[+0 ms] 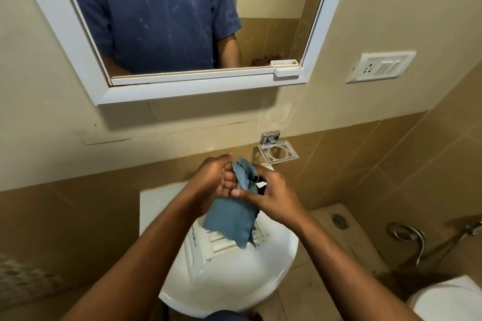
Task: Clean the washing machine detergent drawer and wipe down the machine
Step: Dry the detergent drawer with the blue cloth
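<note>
Both of my hands hold a blue cloth above a white wash basin. My left hand grips the cloth's upper part, fingers curled round it. My right hand pinches the bunched top of the cloth from the right. The cloth's lower part hangs down over a white detergent drawer, which lies in the basin with its ribbed compartments facing up and a brand name on its front panel. The tap is hidden behind my hands.
A white-framed mirror hangs on the wall above the basin. A metal soap holder is fixed to the tiles at the right. A socket plate sits further right. A toilet and a hose are at the lower right.
</note>
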The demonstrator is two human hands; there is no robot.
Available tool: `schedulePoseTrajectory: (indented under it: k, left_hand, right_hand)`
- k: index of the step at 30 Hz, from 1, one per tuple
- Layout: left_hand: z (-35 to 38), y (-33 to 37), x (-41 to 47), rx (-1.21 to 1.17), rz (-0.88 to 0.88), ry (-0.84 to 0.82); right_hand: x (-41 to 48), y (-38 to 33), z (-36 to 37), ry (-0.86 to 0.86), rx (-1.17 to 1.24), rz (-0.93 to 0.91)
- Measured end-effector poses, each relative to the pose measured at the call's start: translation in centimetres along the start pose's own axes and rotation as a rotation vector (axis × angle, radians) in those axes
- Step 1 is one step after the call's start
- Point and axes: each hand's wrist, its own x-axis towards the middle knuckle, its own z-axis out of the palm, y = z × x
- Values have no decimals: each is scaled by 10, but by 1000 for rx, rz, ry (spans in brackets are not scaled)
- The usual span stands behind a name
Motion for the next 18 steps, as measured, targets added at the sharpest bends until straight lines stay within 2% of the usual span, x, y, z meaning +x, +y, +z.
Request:
schedulePoseTrajectory:
  k: [1,3,5,6,9,10,15,18]
  left_hand:
    - [-7,3,-3,-12,23,-59]
    - [-23,5,-3,19,189,-4]
    - [-33,0,-1,140,398,129]
    - [-34,-2,0,197,414,108]
    - [-32,-9,3,250,287,-272]
    - [-32,-6,3,271,287,-333]
    - [-25,15,3,168,353,-198]
    - [-9,14,4,160,409,4]
  right_hand:
    - [0,1,-4,55,16,-34]
    - [3,0,-15,127,90,-86]
    - [7,-7,-25,107,203,-58]
    - [8,-10,-30,65,286,-42]
    - [12,-16,-41,-80,423,13]
    - [13,-18,-45,-100,451,47]
    - [15,-10,-52,-64,594,211]
    - [16,-8,-49,-105,684,281]
